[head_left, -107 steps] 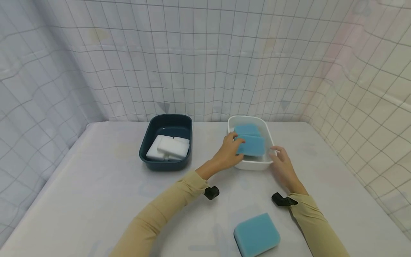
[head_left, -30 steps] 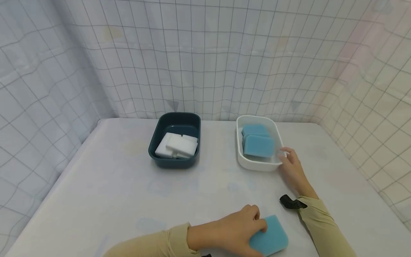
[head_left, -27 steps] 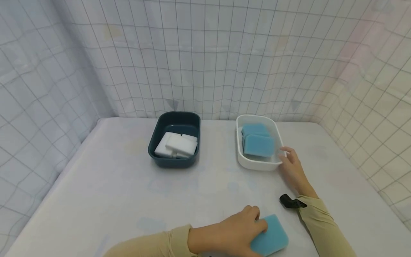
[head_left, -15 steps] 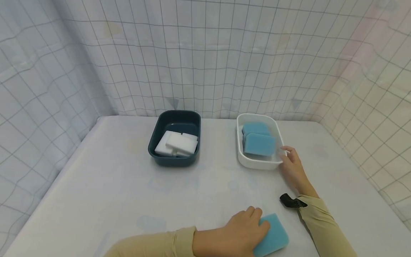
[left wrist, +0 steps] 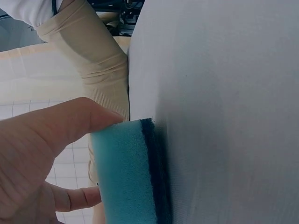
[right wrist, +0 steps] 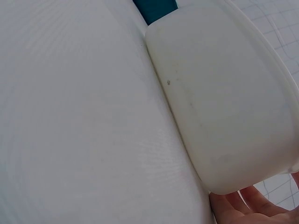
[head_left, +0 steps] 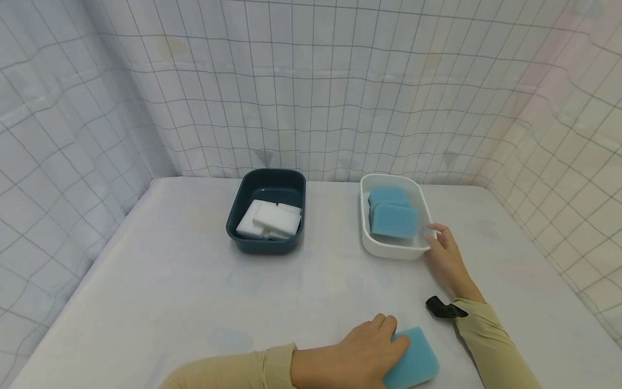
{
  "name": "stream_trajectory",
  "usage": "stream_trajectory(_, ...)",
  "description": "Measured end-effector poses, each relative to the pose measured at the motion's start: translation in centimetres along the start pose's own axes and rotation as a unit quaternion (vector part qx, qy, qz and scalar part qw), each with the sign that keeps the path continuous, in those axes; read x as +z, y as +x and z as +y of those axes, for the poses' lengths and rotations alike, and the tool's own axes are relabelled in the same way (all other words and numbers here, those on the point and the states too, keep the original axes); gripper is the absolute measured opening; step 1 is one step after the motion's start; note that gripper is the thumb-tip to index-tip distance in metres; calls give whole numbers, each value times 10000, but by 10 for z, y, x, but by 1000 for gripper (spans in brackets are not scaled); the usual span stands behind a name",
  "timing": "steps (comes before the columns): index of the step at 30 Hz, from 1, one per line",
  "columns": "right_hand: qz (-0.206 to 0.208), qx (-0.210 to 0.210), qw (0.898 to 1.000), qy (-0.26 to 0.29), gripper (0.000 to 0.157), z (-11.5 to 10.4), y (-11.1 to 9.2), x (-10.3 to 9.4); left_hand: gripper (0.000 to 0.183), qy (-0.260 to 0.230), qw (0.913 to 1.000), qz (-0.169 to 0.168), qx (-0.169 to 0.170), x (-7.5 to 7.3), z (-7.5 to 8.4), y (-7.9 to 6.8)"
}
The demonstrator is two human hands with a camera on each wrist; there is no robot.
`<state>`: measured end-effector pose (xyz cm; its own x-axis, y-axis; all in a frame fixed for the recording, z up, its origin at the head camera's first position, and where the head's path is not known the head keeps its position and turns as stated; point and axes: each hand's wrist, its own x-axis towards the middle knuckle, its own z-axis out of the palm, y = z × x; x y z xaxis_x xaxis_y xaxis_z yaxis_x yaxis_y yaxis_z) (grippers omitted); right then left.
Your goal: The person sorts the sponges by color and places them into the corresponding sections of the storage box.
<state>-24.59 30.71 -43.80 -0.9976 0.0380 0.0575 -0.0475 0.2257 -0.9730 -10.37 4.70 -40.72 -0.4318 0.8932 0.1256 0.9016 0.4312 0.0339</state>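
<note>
My left hand (head_left: 359, 351) grips a blue sponge (head_left: 415, 359) at the near side of the table. In the left wrist view the thumb lies along one edge of the sponge (left wrist: 124, 168), a finger is at its face, and its dark scouring layer faces the white cloth. My right hand (head_left: 447, 259) holds the right rim of a white plastic tub (head_left: 389, 252), fingertips bent over it. Fingers (right wrist: 254, 203) show at the end wall of the tub in the right wrist view. Inside the tub several blue sponges (head_left: 394, 220) lie overlapping.
A dark teal tub (head_left: 264, 247) stands at the back left, with several white sponge-like blocks (head_left: 277, 219) piled in its near half. White cloth (head_left: 194, 281) covers the table. Checked curtains (head_left: 316, 97) hang behind it and at both sides.
My left hand has left the white tub and come back to the blue sponge at the near side. Its fingers have closed further on it. The right hand has stayed at the tub.
</note>
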Motion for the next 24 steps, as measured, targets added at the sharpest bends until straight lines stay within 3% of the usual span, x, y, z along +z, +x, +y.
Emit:
stream_trajectory(4, -39, 77, 9999, 60, 24, 0, 0, 2, 55, -273, 9995, -134, 19, -2, -2, -1)
stream_trajectory(12, -151, -198, 9996, 166, 23, -2, 1, 2, 49, -1077, 9939, -234, -2, -14, -12, 0)
stream_trajectory(17, -126, -60, 9996, 238, 21, -2, 1, 4, 45, -1134, 9926, -230, -357, -25, -19, 2)
stream_trajectory(24, 3, -32, 9998, 190, 23, 0, -1, 1, 47, -1022, 9929, -37, -600, -32, -35, 6)
